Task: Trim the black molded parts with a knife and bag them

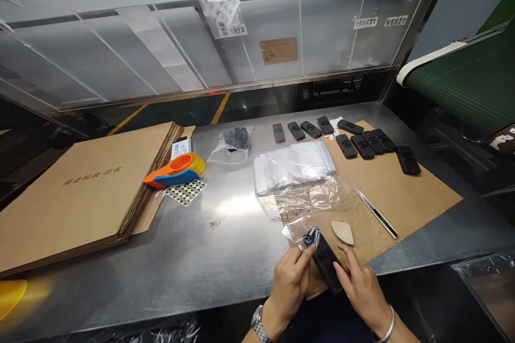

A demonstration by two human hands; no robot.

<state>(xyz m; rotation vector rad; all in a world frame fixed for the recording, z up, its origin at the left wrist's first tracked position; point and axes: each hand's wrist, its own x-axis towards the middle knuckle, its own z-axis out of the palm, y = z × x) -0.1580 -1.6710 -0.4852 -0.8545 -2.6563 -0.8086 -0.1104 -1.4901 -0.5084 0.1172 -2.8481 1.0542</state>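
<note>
Head view: a black device [326,265] sits half inside a clear bag [300,231] at the table's [209,246] near edge. The left hand [290,284] pinches the bag; the right hand [360,285] grips the device. Beside them lie a pale wedge [343,232] and a pen [376,213] on cardboard [414,198].

The lower end of the black device [325,265] is hidden under the fingers of the right hand [360,286]; both forearms are cut off by the bottom edge at 6 o'clock; the cardboard stack [80,198] runs off the frame at 9 o'clock; print on the sticker sheet [185,191] is too small to read; contents of the small bag [235,142] at 12 o'clock are indistinct.
</note>
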